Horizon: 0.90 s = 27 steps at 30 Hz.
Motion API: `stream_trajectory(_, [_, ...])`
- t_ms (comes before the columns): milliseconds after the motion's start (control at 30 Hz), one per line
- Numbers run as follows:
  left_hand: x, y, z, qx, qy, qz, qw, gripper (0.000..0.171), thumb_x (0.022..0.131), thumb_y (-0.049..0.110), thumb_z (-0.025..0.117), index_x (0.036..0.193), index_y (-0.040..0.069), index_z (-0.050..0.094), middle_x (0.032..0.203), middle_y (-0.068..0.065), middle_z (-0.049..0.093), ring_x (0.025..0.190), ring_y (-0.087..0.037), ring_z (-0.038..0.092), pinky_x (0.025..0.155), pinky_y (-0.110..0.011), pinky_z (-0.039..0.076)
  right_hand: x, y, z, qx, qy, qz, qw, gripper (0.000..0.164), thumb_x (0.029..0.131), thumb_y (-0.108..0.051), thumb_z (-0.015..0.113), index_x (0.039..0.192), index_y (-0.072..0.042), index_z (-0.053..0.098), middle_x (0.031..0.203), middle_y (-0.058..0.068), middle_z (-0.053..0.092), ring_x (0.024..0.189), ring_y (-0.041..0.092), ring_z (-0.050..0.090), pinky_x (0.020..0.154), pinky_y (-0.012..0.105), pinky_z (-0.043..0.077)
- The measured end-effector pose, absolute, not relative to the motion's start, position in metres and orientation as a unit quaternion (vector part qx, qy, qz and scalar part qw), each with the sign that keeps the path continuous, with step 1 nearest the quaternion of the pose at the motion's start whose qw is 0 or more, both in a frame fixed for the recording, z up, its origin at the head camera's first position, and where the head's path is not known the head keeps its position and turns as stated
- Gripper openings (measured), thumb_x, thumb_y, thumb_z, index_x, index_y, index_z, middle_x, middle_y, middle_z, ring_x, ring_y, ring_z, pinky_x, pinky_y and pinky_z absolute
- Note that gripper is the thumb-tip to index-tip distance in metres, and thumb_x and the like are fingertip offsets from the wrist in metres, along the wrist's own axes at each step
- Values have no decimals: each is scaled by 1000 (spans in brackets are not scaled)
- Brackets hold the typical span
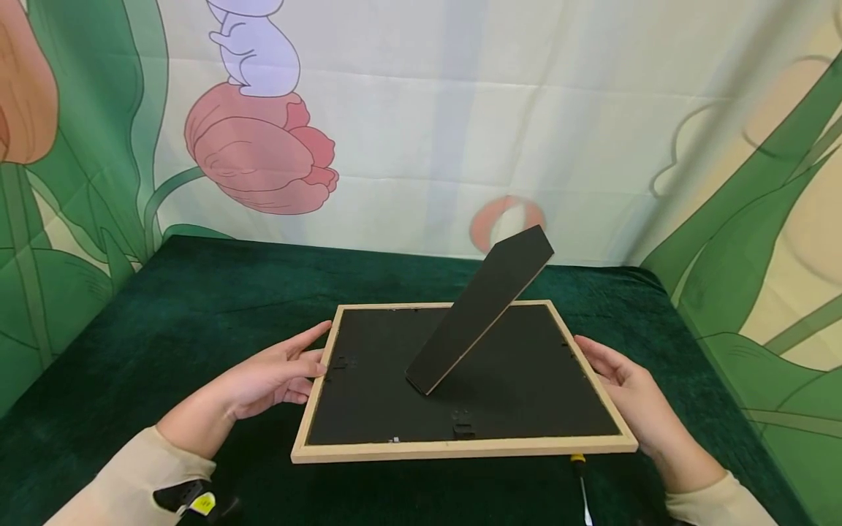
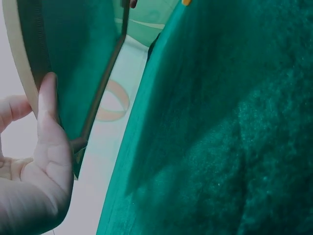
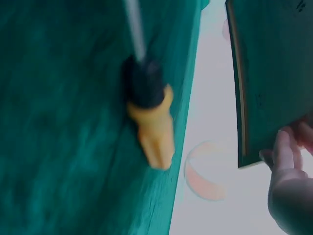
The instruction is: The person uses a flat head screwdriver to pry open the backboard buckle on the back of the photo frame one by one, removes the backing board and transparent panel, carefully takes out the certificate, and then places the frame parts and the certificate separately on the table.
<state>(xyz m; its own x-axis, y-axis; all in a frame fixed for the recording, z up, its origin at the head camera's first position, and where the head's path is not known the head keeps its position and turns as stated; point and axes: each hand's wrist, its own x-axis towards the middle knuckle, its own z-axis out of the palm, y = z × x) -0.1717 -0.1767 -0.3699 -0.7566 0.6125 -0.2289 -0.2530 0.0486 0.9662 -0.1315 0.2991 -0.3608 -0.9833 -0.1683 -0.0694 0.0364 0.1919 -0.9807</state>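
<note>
A picture frame [image 1: 460,447] with a pale wooden border is held up over the green cloth, its black back toward me. The hinged easel stand [image 1: 483,307] sticks out from the backing at an angle. My left hand [image 1: 270,372] pinches the left side of the border between thumb and fingers. On the opposite side, my right hand [image 1: 634,394] grips the right border, its thumb mostly hidden in the head view. In the right wrist view its fingers [image 3: 282,152] lie against the frame's face. The frame's front [image 2: 80,58] reflects green in the left wrist view.
A screwdriver [image 3: 156,132] with a yellow and black handle lies on the green cloth [image 1: 250,292], partly covered by the frame in the head view. Behind the table hangs a printed curtain [image 1: 408,131] with flowers and leaves.
</note>
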Motion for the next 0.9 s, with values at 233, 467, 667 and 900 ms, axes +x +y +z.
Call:
stream_trajectory(233, [-174, -178, -373, 134, 671, 661, 309, 77, 92, 14, 56, 149, 3, 5, 134, -16, 50, 89, -22, 66, 75, -32, 50, -134, 295, -358, -13, 699, -704, 122, 65, 96, -21, 52, 146, 4, 19, 115, -11, 62, 99, 13, 63, 76, 33, 53])
stream_trajectory(467, [-174, -178, -378, 120, 721, 623, 278, 69, 91, 16, 61, 143, -6, 22, 121, -17, 59, 88, -26, 64, 76, -35, 50, -138, 296, -367, -22, 717, -676, 169, 61, 99, -21, 47, 142, 13, 19, 116, -3, 63, 104, 11, 61, 83, 29, 50])
stream_trajectory(667, [-174, -176, -379, 103, 769, 582, 243, 67, 89, 17, 64, 141, -6, 29, 109, -16, 61, 86, -25, 63, 78, -39, 52, -139, 300, -368, -32, 732, -644, 221, 64, 99, -25, 46, 142, 12, 18, 137, 19, 44, 110, 11, 56, 90, 30, 46])
stream_trajectory(900, [-178, -174, -381, 92, 798, 553, 219, 56, 90, 19, 63, 133, -8, 41, 112, -17, 62, 87, -25, 65, 79, -41, 51, -140, 300, -369, -36, 737, -621, 264, 66, 100, -29, 44, 142, 14, 16, 142, 27, 33, 116, 17, 52, 93, 32, 44])
